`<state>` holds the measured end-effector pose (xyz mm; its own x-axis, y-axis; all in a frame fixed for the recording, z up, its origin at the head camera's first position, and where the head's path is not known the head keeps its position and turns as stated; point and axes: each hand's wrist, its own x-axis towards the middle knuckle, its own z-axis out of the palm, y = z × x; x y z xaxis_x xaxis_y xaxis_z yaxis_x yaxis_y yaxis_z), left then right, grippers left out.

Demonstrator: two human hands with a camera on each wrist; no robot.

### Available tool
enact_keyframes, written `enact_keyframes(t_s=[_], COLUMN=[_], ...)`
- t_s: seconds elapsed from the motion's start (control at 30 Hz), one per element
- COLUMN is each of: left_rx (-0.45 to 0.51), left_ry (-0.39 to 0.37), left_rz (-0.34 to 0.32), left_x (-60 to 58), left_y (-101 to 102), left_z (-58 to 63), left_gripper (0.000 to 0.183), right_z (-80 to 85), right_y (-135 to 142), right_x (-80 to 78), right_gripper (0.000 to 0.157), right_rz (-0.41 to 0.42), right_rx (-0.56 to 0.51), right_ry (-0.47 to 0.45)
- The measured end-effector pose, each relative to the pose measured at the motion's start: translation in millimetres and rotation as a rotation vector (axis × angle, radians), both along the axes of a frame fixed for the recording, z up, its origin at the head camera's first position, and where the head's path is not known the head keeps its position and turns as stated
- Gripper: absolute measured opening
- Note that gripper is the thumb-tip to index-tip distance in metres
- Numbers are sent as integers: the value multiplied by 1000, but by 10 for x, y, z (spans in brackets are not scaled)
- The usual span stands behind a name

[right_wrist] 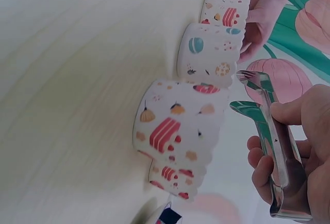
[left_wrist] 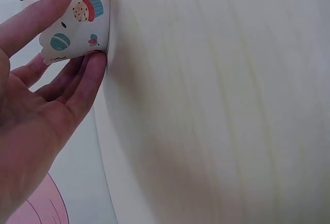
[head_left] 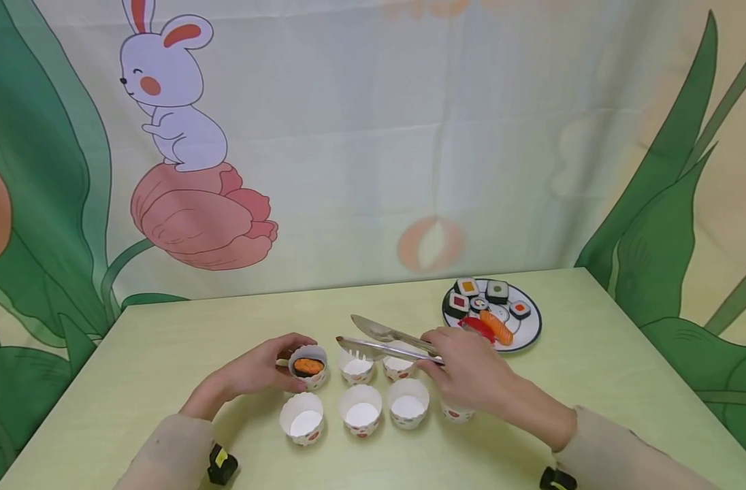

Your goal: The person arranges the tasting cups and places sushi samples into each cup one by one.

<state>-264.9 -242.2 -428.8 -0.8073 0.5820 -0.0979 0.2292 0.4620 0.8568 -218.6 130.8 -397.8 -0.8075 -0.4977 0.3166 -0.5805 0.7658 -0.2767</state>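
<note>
My left hand (head_left: 253,371) grips a white patterned paper baking cup (head_left: 307,352) at the left end of the back row. Inside that cup lies a sushi piece with an orange top (head_left: 308,367) and a dark band. In the left wrist view, the thumb and fingers hold opposite sides of the cup (left_wrist: 85,25), its base by the tabletop. My right hand (head_left: 477,367) holds metal tongs (head_left: 380,331) above the back-row cups. Their tips stand apart and point left, with nothing between them; the right wrist view shows the fingers wrapped around the tongs (right_wrist: 281,157).
More paper cups (head_left: 361,412) stand in two rows, and those whose insides show hold nothing. One cup (head_left: 457,412) is partly hidden under the right hand. Behind that hand, a dark-rimmed white plate (head_left: 536,332) carries several sushi pieces. A printed curtain (head_left: 348,170) hangs behind the table (head_left: 195,333).
</note>
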Motion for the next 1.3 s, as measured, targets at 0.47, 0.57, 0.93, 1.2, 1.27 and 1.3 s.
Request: enact_keyframes(t_s=[0.47, 0.57, 0.93, 1.2, 1.27, 1.3], left_rx=[-4, -8, -52, -76, -80, -79], left_ry=[-24, -16, 73, 165, 189, 195], left_rz=[15, 15, 28, 51, 50, 53], left_x=[23, 31, 37, 52, 56, 59], left_y=[-29, -33, -45, -4, 10, 21], left_z=[51, 62, 117, 129, 142, 152], left_gripper=[73, 74, 75, 71, 69, 67], right_z=[27, 34, 58, 45, 50, 52], right_y=[272, 330, 538, 686, 717, 731], right_x=[32, 35, 42, 49, 43, 40], right_gripper=[30, 28, 34, 28, 27, 28], right_rz=[-45, -46, -123, -165, -176, -180], right_rx=[-13, -16, -2, -15, -9, -5], right_ry=[0, 14, 8, -12, -15, -16])
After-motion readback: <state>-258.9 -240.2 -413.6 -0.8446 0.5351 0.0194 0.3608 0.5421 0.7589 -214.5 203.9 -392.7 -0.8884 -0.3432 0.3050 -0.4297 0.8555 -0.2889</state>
